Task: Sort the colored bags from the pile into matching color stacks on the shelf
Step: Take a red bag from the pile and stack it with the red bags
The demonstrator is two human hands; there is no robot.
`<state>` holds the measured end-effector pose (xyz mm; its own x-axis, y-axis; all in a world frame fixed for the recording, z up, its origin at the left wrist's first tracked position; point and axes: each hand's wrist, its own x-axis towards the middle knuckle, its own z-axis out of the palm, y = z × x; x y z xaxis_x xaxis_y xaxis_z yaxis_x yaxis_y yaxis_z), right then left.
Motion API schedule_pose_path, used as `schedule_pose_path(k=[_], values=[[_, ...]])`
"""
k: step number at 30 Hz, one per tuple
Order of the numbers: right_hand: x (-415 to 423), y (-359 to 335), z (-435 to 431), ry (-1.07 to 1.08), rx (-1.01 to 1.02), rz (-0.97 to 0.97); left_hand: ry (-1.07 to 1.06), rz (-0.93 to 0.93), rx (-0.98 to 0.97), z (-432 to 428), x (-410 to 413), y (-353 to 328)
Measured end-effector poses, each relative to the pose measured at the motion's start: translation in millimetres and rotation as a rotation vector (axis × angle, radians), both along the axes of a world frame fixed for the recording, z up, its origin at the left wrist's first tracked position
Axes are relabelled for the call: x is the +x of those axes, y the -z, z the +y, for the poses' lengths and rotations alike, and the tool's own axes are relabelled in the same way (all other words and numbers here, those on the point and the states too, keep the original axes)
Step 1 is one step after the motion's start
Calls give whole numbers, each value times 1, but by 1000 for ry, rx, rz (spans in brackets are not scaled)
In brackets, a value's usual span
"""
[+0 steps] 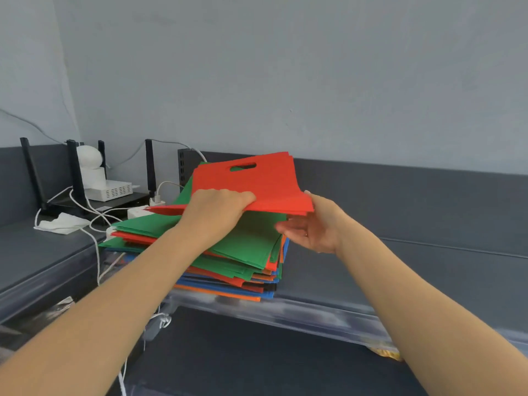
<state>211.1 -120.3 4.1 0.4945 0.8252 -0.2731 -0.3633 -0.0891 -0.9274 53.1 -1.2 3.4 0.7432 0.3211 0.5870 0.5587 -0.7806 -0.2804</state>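
Colored bags sit in a loose pile at the front edge of the grey shelf, toward its left end: green, red, orange, blue and a sliver of black, the corners fanned out and none of them squared up. On top of the pile lies a green bag, flat.

Above it, the red bags are up in the air, a thin bundle tilted with the far edge high, the cut-out handle slot showing near that edge. The left hand has them, fingers curled over the near edge and gripping it, knuckles up. The right hand is spread wide just under the bundle's near right corner, palm turned inward, fingers straight and pointing left over the green bag, thumb up beside the corner. Whether it actually touches the red fabric is hard to tell.

Along the shelf's front edge runs a clear plastic strip. On the neighbouring shelf at the left, a black router stands with its antennas upright, a white round-headed camera and a white vented box on it. A white power strip lies just beside the pile, white cables trail over the edge, and a crumpled white cloth rests nearby.
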Motion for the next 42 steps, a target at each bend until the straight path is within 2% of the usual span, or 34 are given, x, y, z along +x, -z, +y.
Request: schedule_pose_path(k=[6,8,10,12,15,17,20,22,25,31,35,39,42], values=[[52,-2,-45,31,45,146,52,205,155,-59,45,6],[76,7,-58,93,-58,6,75,255,159,-81,67,9],[97,19,-72,205,-176,-243,94,281,112,-100,92,15],[115,31,-91,266,-220,-431,146,289,-32,-116,115,23],[139,51,-118,320,-253,-500,208,360,-490,-132,145,37],[159,67,-130,363,-308,-562,200,290,-747,-139,160,48],[188,93,-136,366,-390,-606,-18,104,-790,-133,174,64],[189,97,-142,337,-432,-649,-186,90,-820,-125,177,74],[185,98,-143,303,-494,-792,-267,100,-931,-117,178,84],[167,97,-134,116,-676,-1178,-328,154,-856,-115,174,97],[152,107,-127,83,-657,-1323,-369,195,-809,-108,163,100],[145,112,-128,92,-648,-1352,-369,236,-773,-106,152,100],[141,113,-132,92,-767,-1438,-346,260,-732,-103,148,103]])
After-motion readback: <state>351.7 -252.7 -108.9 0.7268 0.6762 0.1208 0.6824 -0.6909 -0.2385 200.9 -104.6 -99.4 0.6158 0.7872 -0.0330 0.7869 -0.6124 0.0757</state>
